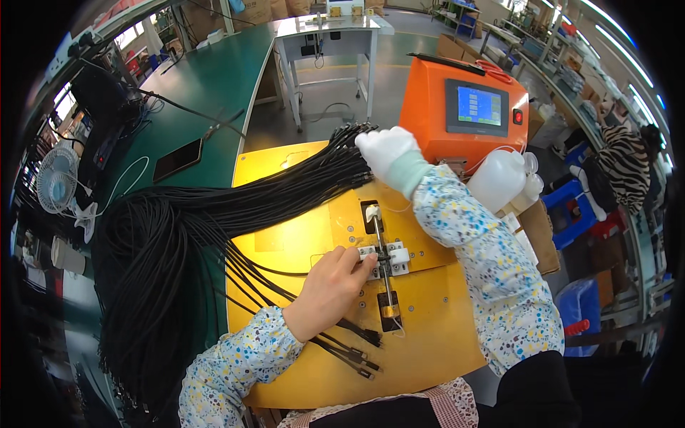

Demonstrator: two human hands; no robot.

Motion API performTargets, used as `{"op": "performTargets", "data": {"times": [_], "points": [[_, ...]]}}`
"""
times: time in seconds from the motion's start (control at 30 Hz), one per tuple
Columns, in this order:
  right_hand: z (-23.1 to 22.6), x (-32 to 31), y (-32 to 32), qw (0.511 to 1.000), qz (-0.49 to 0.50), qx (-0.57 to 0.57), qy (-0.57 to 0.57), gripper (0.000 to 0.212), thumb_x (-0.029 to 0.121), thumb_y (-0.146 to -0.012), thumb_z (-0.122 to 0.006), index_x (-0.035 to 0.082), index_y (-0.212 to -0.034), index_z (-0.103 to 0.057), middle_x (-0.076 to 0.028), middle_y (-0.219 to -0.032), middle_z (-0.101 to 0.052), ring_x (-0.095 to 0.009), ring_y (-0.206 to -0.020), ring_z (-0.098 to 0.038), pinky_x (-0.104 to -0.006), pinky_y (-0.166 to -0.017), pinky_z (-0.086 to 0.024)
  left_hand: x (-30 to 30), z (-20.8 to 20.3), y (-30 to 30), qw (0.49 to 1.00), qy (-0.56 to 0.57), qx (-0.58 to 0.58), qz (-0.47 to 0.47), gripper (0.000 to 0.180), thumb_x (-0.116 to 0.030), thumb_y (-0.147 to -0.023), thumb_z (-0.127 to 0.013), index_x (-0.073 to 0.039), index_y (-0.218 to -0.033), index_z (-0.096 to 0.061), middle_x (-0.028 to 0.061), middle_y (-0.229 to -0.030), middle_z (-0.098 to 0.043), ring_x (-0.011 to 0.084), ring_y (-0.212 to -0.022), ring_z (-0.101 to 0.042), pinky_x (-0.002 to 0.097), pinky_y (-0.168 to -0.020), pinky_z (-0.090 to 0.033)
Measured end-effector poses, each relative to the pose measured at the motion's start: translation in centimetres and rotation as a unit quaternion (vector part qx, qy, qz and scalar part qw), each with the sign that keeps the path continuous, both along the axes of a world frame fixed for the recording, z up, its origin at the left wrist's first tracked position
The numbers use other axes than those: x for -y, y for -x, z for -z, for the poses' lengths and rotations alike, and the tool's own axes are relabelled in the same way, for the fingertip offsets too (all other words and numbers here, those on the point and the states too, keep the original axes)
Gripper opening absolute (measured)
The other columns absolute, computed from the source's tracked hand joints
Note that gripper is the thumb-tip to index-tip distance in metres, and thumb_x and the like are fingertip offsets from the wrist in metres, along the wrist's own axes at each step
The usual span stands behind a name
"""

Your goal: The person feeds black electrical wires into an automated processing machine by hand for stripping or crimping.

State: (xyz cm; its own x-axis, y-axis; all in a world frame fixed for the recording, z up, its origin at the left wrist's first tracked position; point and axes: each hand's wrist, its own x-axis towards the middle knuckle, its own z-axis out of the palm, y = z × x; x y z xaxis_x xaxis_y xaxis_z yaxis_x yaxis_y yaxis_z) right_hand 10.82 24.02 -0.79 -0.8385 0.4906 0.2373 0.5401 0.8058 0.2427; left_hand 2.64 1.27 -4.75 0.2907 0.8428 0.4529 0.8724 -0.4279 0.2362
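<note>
1. White-gloved R hand (389,153): fingers curled in, at far end of blk cable bundle (271,200). Overlaps the ends in view; can't tell if it's pinching any.
2. Bare L hand (332,292): thumb + fingers bunched close tog. at L side of the wht fixture block (399,256). Can't tell if anything's pinched btwn the tips.
3. Fixture: wht blocks either side of a metal rod (387,282), which runs lengthwise betw. two dark slots; small blk piece across it at mid.
4. Cable bundle: main run lies on yellow plate (442,339), R end nr R hand, L part heaped & hanging at L edge. A few loose cables pass under L hand/forearm; their connectors (365,372) lie on plate, nearer the body.
5. Beyond R hand, to R: orange machine (435,96) w/ lit screen (477,107) + red switch (518,116). White bottle (496,180) just in front.
6. L: green table (214,78) w/ phone (178,160) lying flat; small fan (56,180) further L.
7. Far side: metal table (325,27). Far R: blue crate (571,222), plus another person (629,167) in striped top.
</note>
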Motion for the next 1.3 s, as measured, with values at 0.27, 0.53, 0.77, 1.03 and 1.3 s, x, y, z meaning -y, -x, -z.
{"op": "performTargets", "data": {"times": [0.27,0.53,0.77,1.03,1.3], "points": [[-5.8,6.7,-6.4,0.972,-0.108,-0.161,-0.129,0.017,0.011,-0.080,-0.063,0.012,-0.097,-0.062,-0.001,-0.073,-0.053,-0.022,-0.069,-0.054,-0.0341,-0.062,-0.042,-0.4,0.4,1.3,0.998,0.011,0.065,-0.009,0.027,-0.001,-0.073,-0.064,-0.002,-0.100,-0.059,0.0088,-0.082,-0.051,0.0259,-0.076,-0.053,0.0351,-0.068,-0.047],[-2.5,9.4,-10.8,0.984,-0.035,-0.163,-0.070,0.021,0.010,-0.078,-0.066,0.011,-0.100,-0.064,-0.002,-0.074,-0.054,-0.021,-0.071,-0.057,-0.0335,-0.063,-0.044,-1.0,0.1,2.1,0.991,0.096,0.092,-0.018,0.016,-0.001,-0.078,-0.066,-0.002,-0.092,-0.060,0.0104,-0.095,-0.056,0.0298,-0.092,-0.053,0.0362,-0.083,-0.045],[-0.4,11.8,-11.3,0.951,0.017,-0.243,0.190,0.015,0.015,-0.083,-0.066,0.009,-0.097,-0.062,-0.013,-0.078,-0.063,-0.034,-0.073,-0.063,-0.0427,-0.063,-0.049,1.2,-5.3,2.3,0.987,0.141,0.059,0.054,0.025,-0.003,-0.078,-0.068,-0.004,-0.101,-0.061,0.0105,-0.109,-0.056,0.0312,-0.112,-0.047,0.0396,-0.098,-0.038],[-0.7,14.2,-11.1,0.767,0.005,-0.323,0.554,0.017,0.017,-0.090,-0.064,0.000,-0.093,-0.063,-0.008,-0.079,-0.064,-0.012,-0.070,-0.058,-0.0272,-0.065,-0.048,1.2,-3.4,0.4,0.911,0.238,0.338,-0.003,0.013,-0.006,-0.090,-0.064,0.003,-0.099,-0.062,0.0063,-0.073,-0.061,0.0105,-0.065,-0.054,0.0235,-0.061,-0.046],[0.1,13.9,-10.9,0.790,0.012,-0.317,0.525,0.018,0.016,-0.093,-0.060,-0.001,-0.086,-0.060,-0.005,-0.073,-0.060,-0.010,-0.067,-0.055,-0.0274,-0.062,-0.046,1.0,-2.8,-0.2,0.940,0.182,0.288,0.012,0.010,-0.009,-0.089,-0.060,-0.001,-0.095,-0.060,0.0136,-0.070,-0.059,0.0272,-0.060,-0.059,0.0338,-0.055,-0.045]]}}
